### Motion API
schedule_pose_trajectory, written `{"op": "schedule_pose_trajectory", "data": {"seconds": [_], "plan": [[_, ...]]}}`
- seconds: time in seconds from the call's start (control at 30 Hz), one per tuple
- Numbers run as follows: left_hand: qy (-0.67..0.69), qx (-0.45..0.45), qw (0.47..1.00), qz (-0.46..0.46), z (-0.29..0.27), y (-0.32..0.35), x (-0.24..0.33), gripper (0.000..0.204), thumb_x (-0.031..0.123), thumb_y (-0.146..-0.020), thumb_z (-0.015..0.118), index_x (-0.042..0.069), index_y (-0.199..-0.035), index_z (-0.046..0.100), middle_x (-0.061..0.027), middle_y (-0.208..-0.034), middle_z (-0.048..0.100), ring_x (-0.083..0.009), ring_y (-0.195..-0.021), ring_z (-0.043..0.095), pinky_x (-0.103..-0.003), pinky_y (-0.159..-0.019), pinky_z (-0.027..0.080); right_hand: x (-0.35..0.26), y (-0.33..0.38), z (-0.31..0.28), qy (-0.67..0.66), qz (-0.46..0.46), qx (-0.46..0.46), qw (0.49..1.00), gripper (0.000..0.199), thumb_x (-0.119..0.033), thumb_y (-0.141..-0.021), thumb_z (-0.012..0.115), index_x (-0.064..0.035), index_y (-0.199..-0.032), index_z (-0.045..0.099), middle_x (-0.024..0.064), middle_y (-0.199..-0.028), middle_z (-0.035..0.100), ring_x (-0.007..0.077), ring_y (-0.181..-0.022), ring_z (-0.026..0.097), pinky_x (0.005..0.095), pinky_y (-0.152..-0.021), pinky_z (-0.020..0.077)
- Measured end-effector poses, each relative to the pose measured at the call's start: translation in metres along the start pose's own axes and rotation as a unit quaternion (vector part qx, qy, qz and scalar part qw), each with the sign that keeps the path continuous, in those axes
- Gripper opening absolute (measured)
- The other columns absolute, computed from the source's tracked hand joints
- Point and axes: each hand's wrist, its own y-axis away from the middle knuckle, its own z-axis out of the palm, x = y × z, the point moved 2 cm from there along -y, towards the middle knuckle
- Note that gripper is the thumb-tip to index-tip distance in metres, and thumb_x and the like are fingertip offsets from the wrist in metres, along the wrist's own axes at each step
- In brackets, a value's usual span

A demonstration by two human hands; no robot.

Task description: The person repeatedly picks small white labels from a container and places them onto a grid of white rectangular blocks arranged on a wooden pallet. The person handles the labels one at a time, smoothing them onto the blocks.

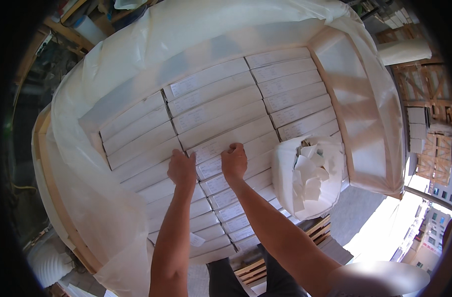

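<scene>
- Hands rest side by side on a layer of long white boxes (221,121) packed in three columns inside a crate lined with clear plastic sheet (82,163).
- Left hand (182,168) lies knuckles up on the middle column, fingers curled down at a box's edge; whether its grip closes on anything cannot be told.
- Right hand (234,162) sits just beside it, fingers bent over the end of a labelled box (217,147) in the same column; its grip is likewise unclear.
- White bag of paper slips (310,178) stands on the right column, near the right hand.
- Wooden crate wall (357,114) rises on the right.
</scene>
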Motion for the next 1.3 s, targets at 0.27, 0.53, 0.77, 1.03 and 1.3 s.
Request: {"op": "schedule_pose_trajectory", "data": {"seconds": [0.27,0.53,0.77,1.03,1.3], "plan": [[-0.012,0.001,0.999,0.044,0.000,0.016,0.000,0.046,0.032,-0.079,0.076,0.005,-0.105,0.049,-0.0151,-0.109,0.058,-0.0340,-0.095,0.064,-0.048,-0.075,0.054,-0.033,-0.015,0.009,-0.417,0.147,-0.403,0.801,0.026,-0.020,-0.086,0.061,0.0029,-0.098,0.065,0.0091,-0.091,0.067,0.0173,-0.083,0.064,0.0291,-0.073,0.0507],[0.401,-0.181,0.897,-0.052,0.015,0.048,-0.055,0.039,0.039,-0.091,0.056,0.002,-0.103,0.054,-0.0119,-0.079,0.064,-0.0237,-0.069,0.060,-0.037,-0.059,0.049,0.022,0.002,-0.023,-0.273,0.033,-0.171,0.946,0.034,-0.015,-0.083,0.063,0.0059,-0.110,0.061,0.0113,-0.091,0.067,0.0169,-0.079,0.063,0.0272,-0.070,0.0505],[0.680,-0.391,0.590,-0.192,-0.065,0.192,-0.033,0.053,0.046,-0.101,0.035,0.000,-0.123,0.049,-0.0145,-0.087,0.065,-0.0240,-0.055,0.059,-0.033,-0.046,0.046,0.009,0.144,-0.156,-0.139,-0.113,-0.376,0.909,0.025,-0.019,-0.084,0.071,-0.0005,-0.102,0.070,0.0101,-0.094,0.068,0.0148,-0.082,0.066,0.0289,-0.076,0.0533],[0.668,-0.462,0.567,-0.137,-0.151,0.296,-0.015,0.061,0.052,-0.101,0.028,0.000,-0.124,0.048,-0.0151,-0.091,0.065,-0.0281,-0.064,0.064,-0.038,-0.054,0.052,-0.020,0.222,-0.278,-0.138,-0.187,-0.303,0.924,0.018,-0.016,-0.087,0.068,-0.0052,-0.100,0.072,0.0090,-0.093,0.067,0.0194,-0.072,0.068,0.0314,-0.065,0.0544],[0.643,-0.494,0.582,-0.061,-0.188,0.371,-0.009,0.056,0.052,-0.099,0.032,0.004,-0.117,0.054,-0.0154,-0.094,0.067,-0.0291,-0.074,0.069,-0.040,-0.060,0.057,-0.013,0.270,-0.361,-0.063,-0.283,-0.194,0.937,0.018,-0.014,-0.088,0.065,-0.0031,-0.100,0.070,0.0119,-0.091,0.069,0.0254,-0.074,0.068,0.0337,-0.067,0.0545]]}}
